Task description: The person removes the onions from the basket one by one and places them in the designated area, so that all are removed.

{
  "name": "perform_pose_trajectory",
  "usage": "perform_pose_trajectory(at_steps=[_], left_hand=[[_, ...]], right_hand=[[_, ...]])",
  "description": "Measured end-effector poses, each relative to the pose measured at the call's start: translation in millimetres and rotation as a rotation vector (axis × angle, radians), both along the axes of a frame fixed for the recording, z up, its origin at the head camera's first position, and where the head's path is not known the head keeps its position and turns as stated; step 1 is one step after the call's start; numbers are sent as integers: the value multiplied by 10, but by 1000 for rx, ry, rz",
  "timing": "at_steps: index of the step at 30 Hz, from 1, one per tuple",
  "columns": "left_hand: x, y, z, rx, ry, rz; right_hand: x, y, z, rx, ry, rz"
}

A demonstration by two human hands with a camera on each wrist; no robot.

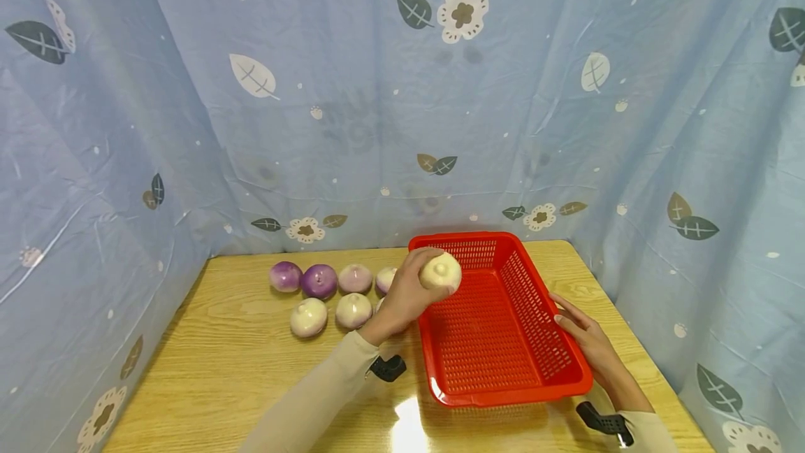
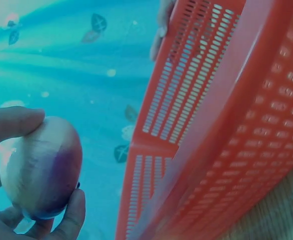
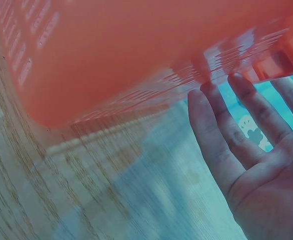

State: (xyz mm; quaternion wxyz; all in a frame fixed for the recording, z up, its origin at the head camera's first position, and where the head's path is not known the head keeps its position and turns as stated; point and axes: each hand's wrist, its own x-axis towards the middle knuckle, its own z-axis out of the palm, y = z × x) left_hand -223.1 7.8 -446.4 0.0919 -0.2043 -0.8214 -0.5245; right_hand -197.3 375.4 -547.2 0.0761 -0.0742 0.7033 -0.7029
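My left hand grips a pale onion between thumb and fingers, above the left side of a red plastic basket. Seen from the left wrist, this onion is whitish with a purple patch, and the thumb lies across its top. At the basket's right side is my right hand. Its fairly straight fingers touch the outside of the perforated wall in the right wrist view. Inside the basket, the visible floor is bare red mesh.
Left of the basket, several onions lie in two rows on the wooden table. Purple onions are in the back row and a white onion is in front; my left hand and arm partly cover others. A blue patterned curtain surrounds the table.
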Motion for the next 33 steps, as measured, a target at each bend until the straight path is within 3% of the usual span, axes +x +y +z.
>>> perform_pose_trajectory(at_steps=[4,10,20,25,33], left_hand=[[18,-106,24,32,11,-3],[37,-266,2,14,42,50],[131,-430,-87,42,1,65],[206,-556,-116,98,-59,46],[311,-793,-101,84,-105,116]], right_hand=[[-1,-1,-6,-7,2,3],[-2,9,-12,-22,6,17],[-18,8,-34,-7,11,3],[-20,14,-39,-29,11,16],[-19,12,-36,-24,14,11]])
